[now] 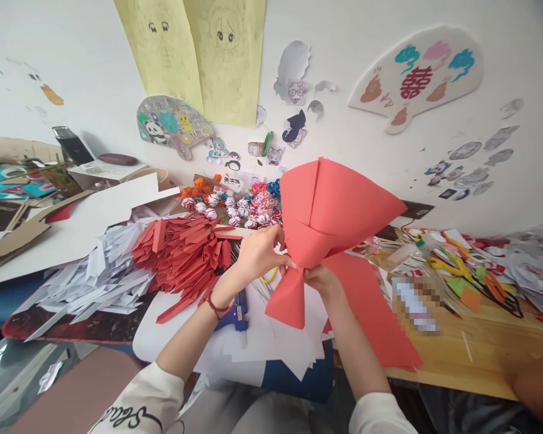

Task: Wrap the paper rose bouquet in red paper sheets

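A red paper bouquet wrap [339, 205] is raised in front of me, flared wide at the top and gathered to a narrow waist above a smaller flared tail. My left hand [263, 248] pinches at the left side of that waist, thumb and fingertips together. From the right, my right hand [320, 278] grips the waist, its fingers partly hidden behind the paper. Below my left wrist lies a blue glue gun [239, 313] on white paper sheets [294, 349]. Red paper sheets [366, 301] lie under and beyond my right forearm.
A heap of red folded paper strips [185, 253] and a pile of white strips [104, 271] cover the left side. Paper flowers [239, 208] stand against the wall. Yellow scissors [452, 265] lie among clutter at right. Another person's blurred arm [538, 386] shows at lower right.
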A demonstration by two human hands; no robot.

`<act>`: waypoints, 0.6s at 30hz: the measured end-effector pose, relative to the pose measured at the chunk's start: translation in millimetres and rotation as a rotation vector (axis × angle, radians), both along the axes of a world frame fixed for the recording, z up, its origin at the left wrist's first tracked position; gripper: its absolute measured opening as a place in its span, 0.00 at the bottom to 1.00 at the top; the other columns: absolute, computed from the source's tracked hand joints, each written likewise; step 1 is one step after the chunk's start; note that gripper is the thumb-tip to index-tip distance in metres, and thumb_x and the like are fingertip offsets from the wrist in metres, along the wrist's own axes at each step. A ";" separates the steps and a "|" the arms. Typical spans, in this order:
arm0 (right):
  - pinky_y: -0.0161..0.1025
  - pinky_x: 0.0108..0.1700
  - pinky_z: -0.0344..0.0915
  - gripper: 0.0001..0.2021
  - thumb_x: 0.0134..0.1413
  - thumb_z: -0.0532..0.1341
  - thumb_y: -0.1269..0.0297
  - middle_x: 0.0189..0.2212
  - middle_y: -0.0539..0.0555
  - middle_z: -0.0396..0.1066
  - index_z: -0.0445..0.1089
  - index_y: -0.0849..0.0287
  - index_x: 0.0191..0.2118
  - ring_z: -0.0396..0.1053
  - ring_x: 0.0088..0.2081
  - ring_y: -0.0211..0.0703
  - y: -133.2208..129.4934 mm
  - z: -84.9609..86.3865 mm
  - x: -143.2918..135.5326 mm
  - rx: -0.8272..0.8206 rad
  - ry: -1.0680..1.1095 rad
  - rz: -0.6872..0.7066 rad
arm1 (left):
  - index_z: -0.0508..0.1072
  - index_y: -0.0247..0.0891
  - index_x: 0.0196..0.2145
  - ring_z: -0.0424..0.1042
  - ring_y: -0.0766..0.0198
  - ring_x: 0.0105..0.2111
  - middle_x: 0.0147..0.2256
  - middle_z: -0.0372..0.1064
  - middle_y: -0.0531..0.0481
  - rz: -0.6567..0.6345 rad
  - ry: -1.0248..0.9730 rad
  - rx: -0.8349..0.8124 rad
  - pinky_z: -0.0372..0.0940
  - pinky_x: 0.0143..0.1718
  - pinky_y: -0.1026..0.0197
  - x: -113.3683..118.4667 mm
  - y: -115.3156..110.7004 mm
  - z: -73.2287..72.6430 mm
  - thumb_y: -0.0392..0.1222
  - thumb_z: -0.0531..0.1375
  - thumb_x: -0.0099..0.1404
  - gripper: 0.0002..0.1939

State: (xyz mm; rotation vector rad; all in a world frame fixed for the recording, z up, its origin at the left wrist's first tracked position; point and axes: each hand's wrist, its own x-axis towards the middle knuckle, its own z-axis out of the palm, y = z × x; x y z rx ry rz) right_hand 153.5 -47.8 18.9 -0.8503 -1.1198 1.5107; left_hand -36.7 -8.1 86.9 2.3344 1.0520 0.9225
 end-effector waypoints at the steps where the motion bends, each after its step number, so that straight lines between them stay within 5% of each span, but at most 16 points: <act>1: 0.46 0.37 0.67 0.21 0.27 0.76 0.55 0.33 0.58 0.72 0.71 0.59 0.29 0.69 0.42 0.56 -0.1 0.5 -1.8 0.010 0.003 0.016 | 0.67 0.40 0.30 0.65 0.64 0.28 0.29 0.69 0.54 0.033 -0.006 0.023 0.50 0.28 0.64 -0.1 -1.3 0.9 0.54 0.68 0.50 0.19; 9: 0.43 0.39 0.66 0.20 0.41 0.70 0.49 0.35 0.57 0.71 0.73 0.58 0.36 0.68 0.42 0.52 -0.8 5.2 -13.4 0.155 0.050 0.052 | 0.75 0.41 0.35 0.67 0.66 0.28 0.31 0.73 0.53 0.129 -0.140 0.063 0.57 0.32 0.64 -21.4 -21.1 1.4 0.42 0.61 0.63 0.04; 14: 0.42 0.39 0.65 0.12 0.45 0.70 0.55 0.34 0.55 0.73 0.74 0.56 0.33 0.69 0.39 0.49 -2.7 5.4 -14.2 0.153 0.004 -0.020 | 0.76 0.42 0.42 0.69 0.57 0.40 0.42 0.76 0.48 0.134 -0.056 0.227 0.60 0.41 0.56 -17.3 -57.1 -5.6 0.48 0.58 0.67 0.11; 18: 0.41 0.42 0.65 0.10 0.47 0.70 0.58 0.35 0.52 0.74 0.74 0.54 0.34 0.70 0.38 0.46 -7.6 14.8 -19.7 0.147 -0.072 -0.094 | 0.76 0.41 0.40 0.69 0.56 0.40 0.41 0.76 0.47 0.148 -0.129 0.147 0.61 0.41 0.55 -7.3 -63.1 -18.3 0.46 0.58 0.67 0.10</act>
